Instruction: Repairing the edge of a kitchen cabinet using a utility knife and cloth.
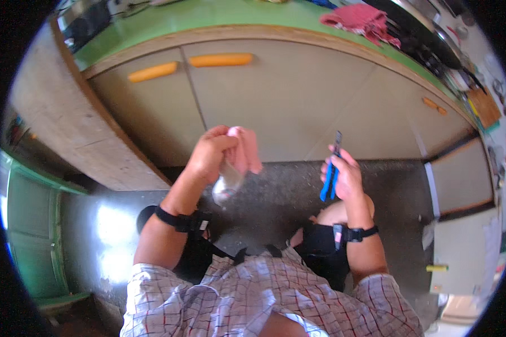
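My left hand [208, 151] is closed on a folded pink cloth [247, 150], held out in front of my body above the floor. Below the cloth, against the same hand, hangs a whitish, shiny thing [227, 188]; its kind is too blurred to tell. A pair of pliers [331, 171] with blue handles is in my right hand [346, 171]. Their dark jaws point up and away from me, and the handles hang down past my fingers. The two hands are apart, with the cloth and the pliers not touching.
Ahead stands a cabinet [275, 101] with orange handles under a green countertop [208, 19]. A red cloth [357, 22] and a dark pan [427, 33] lie on it at the right. A wooden panel [90, 106] rises at left, near a green door [31, 224].
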A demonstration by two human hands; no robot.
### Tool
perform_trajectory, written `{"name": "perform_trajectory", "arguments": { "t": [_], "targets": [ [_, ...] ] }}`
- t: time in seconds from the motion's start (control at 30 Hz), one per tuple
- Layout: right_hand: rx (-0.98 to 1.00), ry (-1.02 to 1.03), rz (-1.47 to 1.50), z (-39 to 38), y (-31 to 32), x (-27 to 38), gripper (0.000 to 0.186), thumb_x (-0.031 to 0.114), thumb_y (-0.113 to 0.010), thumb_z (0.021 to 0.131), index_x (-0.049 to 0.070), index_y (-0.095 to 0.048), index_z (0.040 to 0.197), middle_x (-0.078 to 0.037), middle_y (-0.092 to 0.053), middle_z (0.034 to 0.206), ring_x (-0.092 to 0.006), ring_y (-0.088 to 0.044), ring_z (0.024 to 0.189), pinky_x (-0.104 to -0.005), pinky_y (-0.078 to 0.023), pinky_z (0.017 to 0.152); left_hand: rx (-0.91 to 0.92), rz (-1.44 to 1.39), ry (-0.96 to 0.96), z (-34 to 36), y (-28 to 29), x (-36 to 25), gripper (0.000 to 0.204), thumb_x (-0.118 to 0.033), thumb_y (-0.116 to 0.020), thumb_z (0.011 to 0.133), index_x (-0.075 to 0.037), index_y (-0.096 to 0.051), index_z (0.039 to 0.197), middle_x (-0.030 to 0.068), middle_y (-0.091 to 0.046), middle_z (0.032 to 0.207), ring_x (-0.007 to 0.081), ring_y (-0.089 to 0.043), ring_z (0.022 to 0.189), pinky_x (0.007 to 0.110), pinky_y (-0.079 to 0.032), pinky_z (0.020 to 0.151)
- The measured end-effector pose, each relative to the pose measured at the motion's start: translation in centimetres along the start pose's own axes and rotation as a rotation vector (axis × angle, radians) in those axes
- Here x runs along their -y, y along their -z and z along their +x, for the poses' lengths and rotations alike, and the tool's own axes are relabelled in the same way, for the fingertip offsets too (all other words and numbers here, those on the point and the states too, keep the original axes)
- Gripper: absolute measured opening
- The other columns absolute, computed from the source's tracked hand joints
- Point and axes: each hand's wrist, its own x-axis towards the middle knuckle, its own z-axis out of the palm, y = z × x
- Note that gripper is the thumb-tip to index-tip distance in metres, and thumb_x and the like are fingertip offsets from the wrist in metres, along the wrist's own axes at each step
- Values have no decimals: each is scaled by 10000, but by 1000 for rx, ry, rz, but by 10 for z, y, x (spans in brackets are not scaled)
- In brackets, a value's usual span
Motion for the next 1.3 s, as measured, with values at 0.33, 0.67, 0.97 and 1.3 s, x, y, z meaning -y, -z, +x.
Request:
{"name": "perform_trajectory", "arguments": {
  "t": [0.33, 0.67, 0.97, 1.3],
  "targets": [
    [-24, 266, -35, 5, -54, 5, 584, -48, -576, 904, 51, -439, 1463, -103, -613, 1031, -223, -670, 783, -377, -615, 622, 57, 131, 31, -2, 0, 6, 167, -85, -581, 921, 41, -598, 1029, 96, -647, 896, 178, -621, 798, 324, -505, 713],
    [-274, 598, -98, 47, -84, 63, 445, 180, -610, 1006, 51, -531, 1425, 1, -619, 923, -65, -585, 757, -239, -513, 601, 53, 215, 68, -10, 9, 7, 147, -12, -581, 859, 35, -629, 990, 71, -659, 902, 169, -618, 812, 303, -495, 728],
    [-283, 768, 1, 77, -72, 96, 520, 16, -652, 936, 3, -505, 1435, -14, -599, 937, -88, -579, 755, -265, -530, 603, 62, 213, 94, -9, 7, 15, 123, -9, -605, 859, 25, -630, 974, 56, -658, 873, 153, -618, 773, 289, -497, 703],
    [-541, 1069, -198, 138, -60, 113, 451, -14, -673, 899, 68, -627, 1341, -35, -559, 1094, -129, -567, 921, -282, -504, 835, 91, 348, 80, -12, 8, 11, 183, -21, -617, 839, 46, -622, 1010, 73, -656, 904, 162, -613, 822, 297, -505, 726]
  ]
}}
